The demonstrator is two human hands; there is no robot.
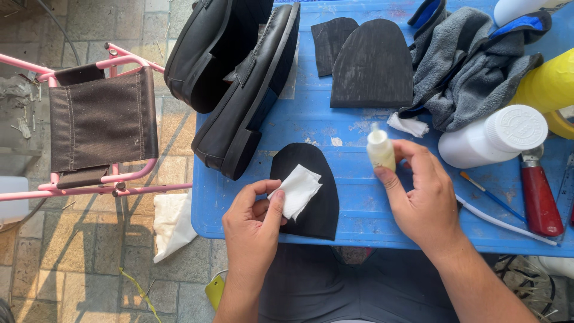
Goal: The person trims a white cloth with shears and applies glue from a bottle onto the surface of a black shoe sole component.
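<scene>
Left hand (251, 224) pinches a soft white pad (296, 190); right hand (418, 191) grips 1 light, likely slippery bottle (381, 149) mid-body.

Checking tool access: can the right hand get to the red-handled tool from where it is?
Probably yes. The right hand holds a small bottle, but the red-handled tool lies just beside it on the blue table, nothing between.

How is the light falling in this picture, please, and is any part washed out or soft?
Head view: hard sunlight from the right overexposes the yellow container and white jar; the left hand and right hand cast crisp shadows on the blue table; the black sole piece stays sharp; no motion blur.
</scene>
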